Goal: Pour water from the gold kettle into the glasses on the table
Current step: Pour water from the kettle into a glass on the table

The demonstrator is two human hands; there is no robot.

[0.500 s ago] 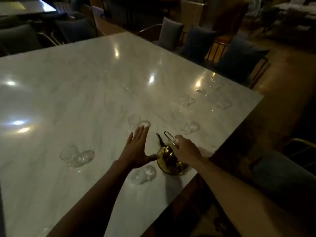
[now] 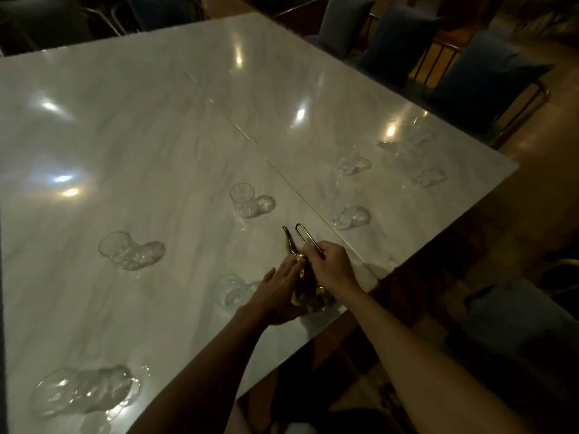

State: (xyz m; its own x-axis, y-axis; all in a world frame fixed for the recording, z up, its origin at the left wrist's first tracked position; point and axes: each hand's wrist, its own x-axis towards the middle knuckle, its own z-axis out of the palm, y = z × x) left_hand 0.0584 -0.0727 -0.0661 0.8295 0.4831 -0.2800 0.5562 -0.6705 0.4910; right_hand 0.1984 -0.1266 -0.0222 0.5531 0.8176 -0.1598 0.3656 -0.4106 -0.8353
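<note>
The right hand [image 2: 333, 266] grips the gold kettle [image 2: 308, 288] by its rigid wire handle while the open left hand [image 2: 280, 294] steadies its slick, probably heavy body.

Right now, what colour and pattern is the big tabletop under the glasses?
White marble tabletop with faint grey veining, seen in the head view.

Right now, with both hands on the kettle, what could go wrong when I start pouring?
The kettle stands near the table edge, so a slip could send it to the floor. The nearest glass sits right beside the left hand; a sideways move might knock it. The glasses are clear and the room is dim, so the spout could miss a rim and spill.
</note>
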